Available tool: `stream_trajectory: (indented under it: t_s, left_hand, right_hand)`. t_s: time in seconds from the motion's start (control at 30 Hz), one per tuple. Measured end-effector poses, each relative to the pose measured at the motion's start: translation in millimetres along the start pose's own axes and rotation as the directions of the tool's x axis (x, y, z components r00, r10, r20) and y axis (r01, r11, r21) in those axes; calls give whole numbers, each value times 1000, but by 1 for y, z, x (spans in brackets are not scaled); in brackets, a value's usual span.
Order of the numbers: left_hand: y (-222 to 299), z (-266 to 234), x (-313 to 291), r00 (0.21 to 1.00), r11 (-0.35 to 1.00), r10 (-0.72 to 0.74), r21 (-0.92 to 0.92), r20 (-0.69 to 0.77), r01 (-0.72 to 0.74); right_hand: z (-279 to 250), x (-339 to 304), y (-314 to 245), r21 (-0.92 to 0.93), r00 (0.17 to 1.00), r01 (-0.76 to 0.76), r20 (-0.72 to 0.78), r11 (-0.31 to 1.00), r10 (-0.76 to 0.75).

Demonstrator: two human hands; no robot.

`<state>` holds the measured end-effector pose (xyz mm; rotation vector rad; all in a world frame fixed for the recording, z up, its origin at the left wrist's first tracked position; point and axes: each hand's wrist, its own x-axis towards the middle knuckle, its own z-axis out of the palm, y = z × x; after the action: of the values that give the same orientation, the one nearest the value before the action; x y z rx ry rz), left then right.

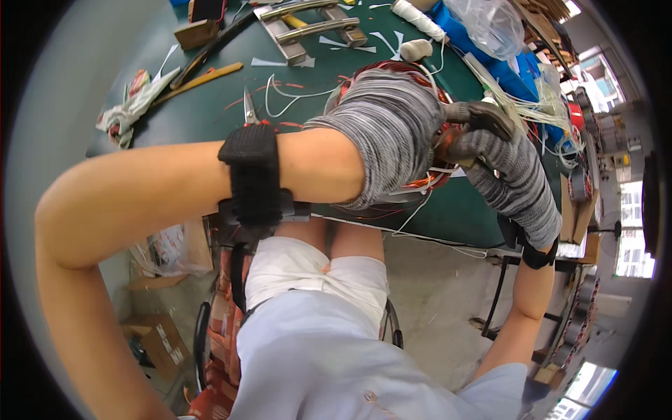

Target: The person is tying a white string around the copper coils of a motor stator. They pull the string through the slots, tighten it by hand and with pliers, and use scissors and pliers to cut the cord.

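Note:
A wound motor stator (422,184) with copper coils and white cords lies on the green tabletop in front of me, largely covered by my arms. My left hand (432,112), in a grey striped knit glove with a long cuff, reaches across it; its fingers are hidden. From the right comes my right hand (481,133), gloved alike with dark fingertips. Its fingers are curled and closed at the stator's right side, and what lies between them is hidden. Scissors (250,108) rest on the table left of the stator.
Metal bars with tubular handles (308,28), a wooden stick (206,82), a crumpled cloth (133,112) and white paper slips (346,43) lie farther back. A cord spool (418,21), a plastic bag (490,28) and bundled white wires (518,105) are at the right.

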<state>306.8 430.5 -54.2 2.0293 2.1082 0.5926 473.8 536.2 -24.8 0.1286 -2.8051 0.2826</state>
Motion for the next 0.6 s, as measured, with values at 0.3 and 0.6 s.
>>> stream_trajectory:
  t_s: [0.3,0.6]
  left_hand:
    - [10,-18,25,920,995,-8,-86,392,46]
    - [8,-20,16,896,976,-79,-151,437,160]
  right_hand:
    - [-4,-16,11,188,997,-80,18,979,78]
    - [-4,-15,14,238,997,-80,13,968,79]
